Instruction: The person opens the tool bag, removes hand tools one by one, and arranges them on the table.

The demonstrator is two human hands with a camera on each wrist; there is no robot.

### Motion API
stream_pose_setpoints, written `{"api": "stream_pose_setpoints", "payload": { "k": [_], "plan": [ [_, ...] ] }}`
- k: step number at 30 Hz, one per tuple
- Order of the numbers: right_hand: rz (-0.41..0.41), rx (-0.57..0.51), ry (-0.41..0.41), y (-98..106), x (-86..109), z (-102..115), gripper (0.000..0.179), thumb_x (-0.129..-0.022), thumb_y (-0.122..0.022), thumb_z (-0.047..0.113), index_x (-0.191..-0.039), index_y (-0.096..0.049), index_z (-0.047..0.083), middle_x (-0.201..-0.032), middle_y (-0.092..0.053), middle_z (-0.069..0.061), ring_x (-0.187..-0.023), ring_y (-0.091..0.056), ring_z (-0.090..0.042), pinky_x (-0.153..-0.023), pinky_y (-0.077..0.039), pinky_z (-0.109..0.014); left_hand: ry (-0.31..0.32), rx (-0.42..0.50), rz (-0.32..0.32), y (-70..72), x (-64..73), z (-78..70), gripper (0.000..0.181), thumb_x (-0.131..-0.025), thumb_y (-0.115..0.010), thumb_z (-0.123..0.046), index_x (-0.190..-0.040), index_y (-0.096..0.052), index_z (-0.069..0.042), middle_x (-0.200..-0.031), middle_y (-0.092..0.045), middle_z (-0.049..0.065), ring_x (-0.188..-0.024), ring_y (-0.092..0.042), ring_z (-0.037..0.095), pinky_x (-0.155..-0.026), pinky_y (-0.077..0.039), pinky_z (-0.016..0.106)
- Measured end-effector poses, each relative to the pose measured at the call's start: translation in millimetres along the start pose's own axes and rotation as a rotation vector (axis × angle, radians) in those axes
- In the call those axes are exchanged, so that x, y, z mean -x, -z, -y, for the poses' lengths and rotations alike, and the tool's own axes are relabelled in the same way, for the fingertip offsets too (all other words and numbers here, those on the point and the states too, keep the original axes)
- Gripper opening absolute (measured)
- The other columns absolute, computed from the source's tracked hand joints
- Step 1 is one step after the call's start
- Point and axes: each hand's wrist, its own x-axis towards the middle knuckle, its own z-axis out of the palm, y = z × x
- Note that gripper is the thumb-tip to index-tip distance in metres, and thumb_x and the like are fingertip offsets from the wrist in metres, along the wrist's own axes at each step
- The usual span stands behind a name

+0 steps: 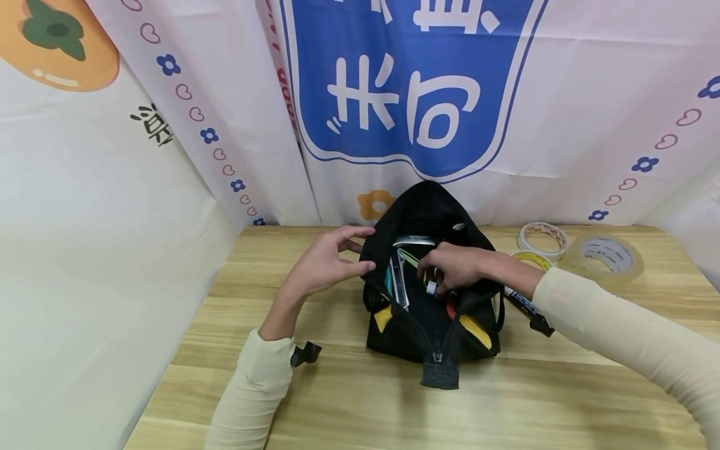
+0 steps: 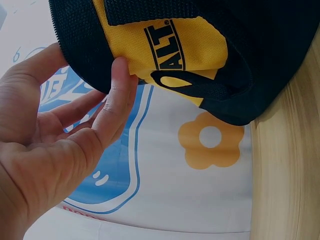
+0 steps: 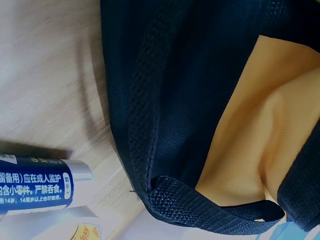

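Cream slvs point(image 1: 619, 337), plain cuffs point(image 1: 272, 359), blk fitting point(image 1: 306, 354) by ea

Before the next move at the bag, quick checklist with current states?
1. Mouth of the black bag open: ok, it gapes toward the head camera.
2. Left hand at the bag's side: ok, fingertips touch it.
3. Right hand has a secure grip: cannot tell, it's inside the bag by a small pale object.
4. Cutter-like tool blade retracted: cannot tell, too small.
5. Right side clear: not ok, tape rolls sit on the table near the right forearm.
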Motion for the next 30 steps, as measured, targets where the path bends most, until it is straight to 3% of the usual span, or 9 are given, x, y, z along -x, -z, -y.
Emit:
{"api": "stream_pose_setpoints", "payload": {
  "k": [8, 22, 30],
  "plan": [
    [0.002, 0.011, 0.022, 2.1, 1.7, 1.5, 0.034, -0.092, -0.083, 0.01, -0.126, -0.075, 0.007, -0.114, -0.077, -0.003, -0.103, -0.073, -0.014, -0.089, -0.062, -0.031, -0.006, 0.01, 0.0, -1.0, -0.1, 0.2, 0.061, -0.094, -0.084, -0.014, -0.15, -0.062, -0.01, -0.156, -0.059, 0.009, -0.127, -0.069, 0.032, -0.091, -0.065, 0.039],
    [-0.035, 0.018, 0.107, 12.5, 11.3, 8.4, 0.033, -0.095, -0.079, 0.007, -0.128, -0.076, 0.006, -0.121, -0.076, -0.009, -0.104, -0.073, -0.017, -0.092, -0.063, -0.039, -0.012, 0.006, -0.002, -2.3, -1.0, -0.6, 0.06, -0.094, -0.083, -0.014, -0.15, -0.062, -0.01, -0.156, -0.06, 0.009, -0.128, -0.069, 0.032, -0.093, -0.064, 0.041],
    [-0.103, 0.008, 0.097, 21.4, 23.8, 15.6, 0.033, -0.093, -0.079, 0.008, -0.125, -0.077, 0.015, -0.116, -0.075, -0.003, -0.103, -0.07, -0.014, -0.094, -0.061, -0.044, -0.018, 0.003, -0.001, -3.1, -1.9, 0.3, 0.06, -0.094, -0.083, -0.014, -0.15, -0.062, -0.01, -0.156, -0.06, 0.01, -0.127, -0.069, 0.032, -0.097, -0.064, 0.044]
  ]
}}
